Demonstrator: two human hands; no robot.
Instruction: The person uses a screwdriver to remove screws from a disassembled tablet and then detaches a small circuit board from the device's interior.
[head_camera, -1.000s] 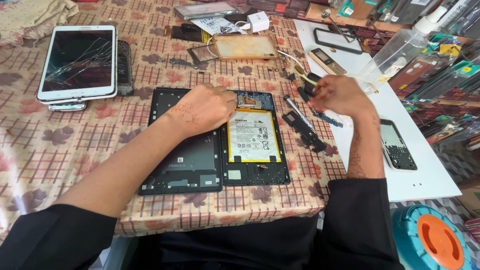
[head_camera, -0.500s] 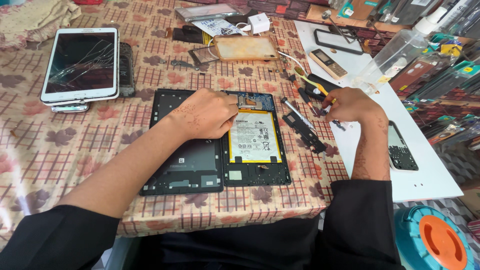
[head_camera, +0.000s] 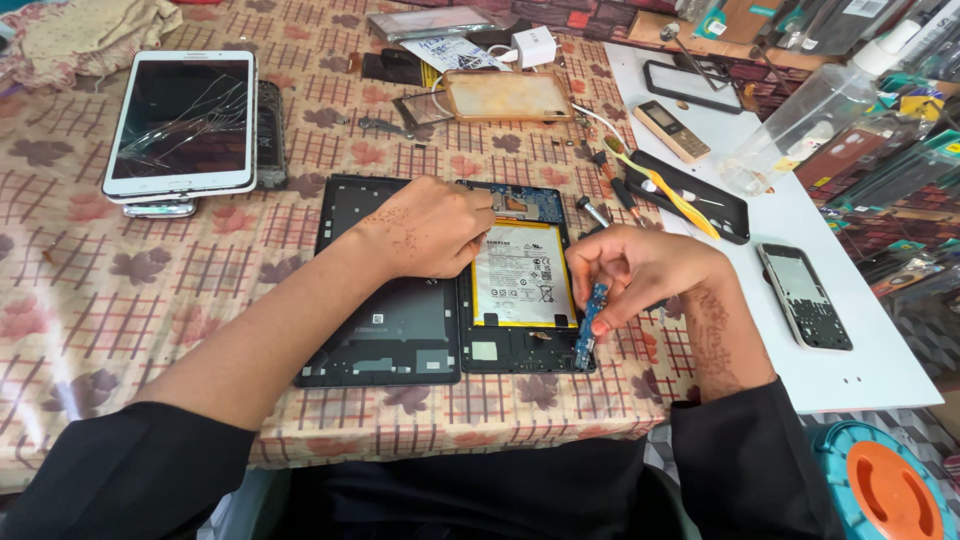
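Note:
An opened tablet (head_camera: 520, 345) lies on the patterned tablecloth, its white battery (head_camera: 520, 275) and blue circuit board (head_camera: 530, 203) exposed. Beside it on the left lies the dark back cover (head_camera: 385, 330). My left hand (head_camera: 425, 228) rests as a loose fist across the cover and the tablet's top left, holding nothing that I can see. My right hand (head_camera: 640, 275) pinches a narrow blue circuit strip (head_camera: 590, 325) upright over the tablet's lower right edge.
A white tablet with a cracked screen (head_camera: 180, 125) lies at the far left. A brown phone case (head_camera: 508, 95), small tools (head_camera: 605, 190), a yellow pry tool (head_camera: 670, 195) and phones (head_camera: 805, 297) sit on the white board (head_camera: 880, 370) at right. A blue-and-orange round container (head_camera: 885, 490) stands below.
My right hand has come from the tools at the right down to the tablet's lower right edge, now holding the blue circuit strip. My left hand has stayed put.

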